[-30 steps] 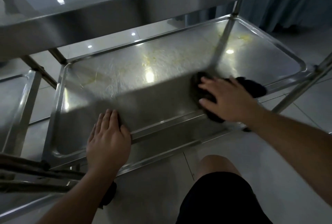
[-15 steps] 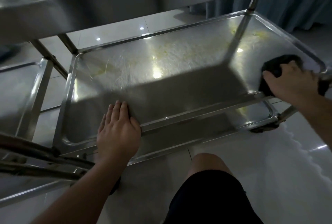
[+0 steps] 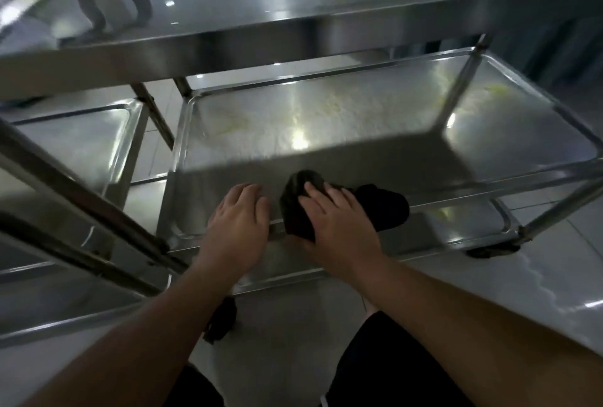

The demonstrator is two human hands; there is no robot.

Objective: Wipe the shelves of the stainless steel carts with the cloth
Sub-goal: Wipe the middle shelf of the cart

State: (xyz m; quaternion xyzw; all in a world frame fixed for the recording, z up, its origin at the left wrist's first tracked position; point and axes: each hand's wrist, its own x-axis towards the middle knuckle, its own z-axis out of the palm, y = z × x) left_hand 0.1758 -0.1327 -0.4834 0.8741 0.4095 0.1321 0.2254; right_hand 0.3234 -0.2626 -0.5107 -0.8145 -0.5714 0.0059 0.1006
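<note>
Head view. Right hand [image 3: 336, 223]: fingers spread flat, pressing the dark cloth [image 3: 329, 207] on the near edge of the middle shelf [image 3: 359, 132], prob. for wiping pressure. Left hand [image 3: 239, 220]: fingers together, slightly bent over the shelf's front rim, cloth just beside it, likely steadying the cart (it has wheels [image 3: 222, 318]). Yellowish smears on the far part of the shelf, not yet wiped. Top shelf [image 3: 293, 1] overhead.

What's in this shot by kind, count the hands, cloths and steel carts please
Hands: 2, left hand and right hand
Cloths: 1, dark cloth
Steel carts: 2, near cart and left cart
Total: 5
</note>
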